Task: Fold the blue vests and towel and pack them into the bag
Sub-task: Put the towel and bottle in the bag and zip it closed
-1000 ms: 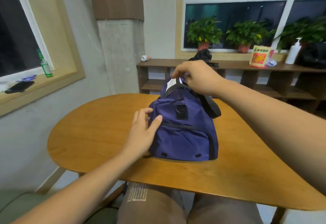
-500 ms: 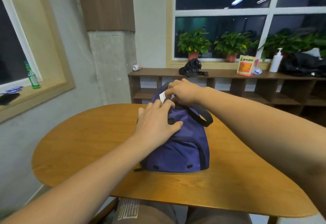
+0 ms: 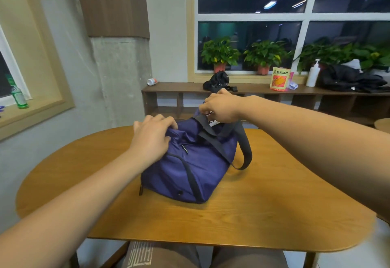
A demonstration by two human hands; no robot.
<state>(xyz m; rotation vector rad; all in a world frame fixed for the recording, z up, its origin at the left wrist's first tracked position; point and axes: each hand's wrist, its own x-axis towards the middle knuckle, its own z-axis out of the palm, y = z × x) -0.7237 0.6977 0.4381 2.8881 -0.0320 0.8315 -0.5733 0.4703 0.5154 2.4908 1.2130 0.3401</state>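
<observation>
Both our hands are on the bag (image 3: 190,170), which sits in the middle of the wooden table (image 3: 274,215). Our left hand (image 3: 150,141) curls its fingers over the bag's near top and bunches the blue fabric. Our right hand (image 3: 221,108) pinches the bag's far top, where the black strap (image 3: 244,147) loops down its right side.

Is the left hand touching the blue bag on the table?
Touching. In the head view the left hand grips the fabric on top of the bag.
</observation>
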